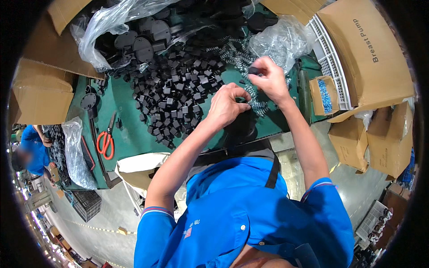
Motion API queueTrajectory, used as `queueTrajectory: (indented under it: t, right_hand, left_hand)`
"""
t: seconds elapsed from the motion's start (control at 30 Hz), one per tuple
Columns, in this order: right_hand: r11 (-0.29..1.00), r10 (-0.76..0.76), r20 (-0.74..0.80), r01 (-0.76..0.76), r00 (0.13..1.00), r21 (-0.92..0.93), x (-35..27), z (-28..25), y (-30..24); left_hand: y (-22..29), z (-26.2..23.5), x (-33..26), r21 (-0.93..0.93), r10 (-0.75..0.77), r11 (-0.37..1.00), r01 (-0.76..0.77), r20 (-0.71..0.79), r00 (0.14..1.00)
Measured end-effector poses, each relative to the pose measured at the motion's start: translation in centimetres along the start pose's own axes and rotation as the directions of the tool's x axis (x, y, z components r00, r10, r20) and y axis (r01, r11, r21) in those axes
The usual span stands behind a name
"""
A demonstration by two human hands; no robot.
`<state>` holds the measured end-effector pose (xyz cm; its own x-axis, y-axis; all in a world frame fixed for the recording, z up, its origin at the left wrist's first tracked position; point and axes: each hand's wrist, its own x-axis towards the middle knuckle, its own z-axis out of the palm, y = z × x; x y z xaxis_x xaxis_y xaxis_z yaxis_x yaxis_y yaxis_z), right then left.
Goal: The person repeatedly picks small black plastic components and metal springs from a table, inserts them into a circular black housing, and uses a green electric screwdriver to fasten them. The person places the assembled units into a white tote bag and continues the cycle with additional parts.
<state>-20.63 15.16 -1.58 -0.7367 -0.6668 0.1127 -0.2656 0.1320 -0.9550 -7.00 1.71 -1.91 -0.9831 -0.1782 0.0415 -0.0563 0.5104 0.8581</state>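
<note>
Right hand (273, 81) pinches black block (254, 70); likely light, stiff, hold by sides. Left hand (225, 105) curls by near springs (258, 106), can't tell if clamped.

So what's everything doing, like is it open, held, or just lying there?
Right hand: pinching a small black piece
Left hand: fingers curled, at the springs
Springs: loose, piled up
Black blocks: loosely heaped
Scissors: lying down, blades look closed
Small box: open, blue pieces inside
Clear bag: crumpled
</note>
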Motion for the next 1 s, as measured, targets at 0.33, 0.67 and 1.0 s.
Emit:
queueTrajectory:
  t: [0.33,0.67,1.0]
  right_hand:
    - [0.953,0.094,-0.194,-0.032,0.977,0.301,-9.2,0.4,-1.3]
    - [0.999,-0.002,-0.219,-0.009,0.976,-0.050,-8.8,1.6,-2.5]
    - [0.937,0.247,-0.207,-0.178,0.947,0.302,-8.7,1.8,-1.7]
  left_hand:
    - [-0.1,0.2,0.5,0.011,-0.166,0.986,0.166,0.159,0.973]
    - [-0.2,0.4,0.0,0.000,-0.180,0.983,0.181,0.143,0.973]
    - [0.3,0.3,-0.3,-0.020,-0.182,0.982,0.187,0.134,0.974]
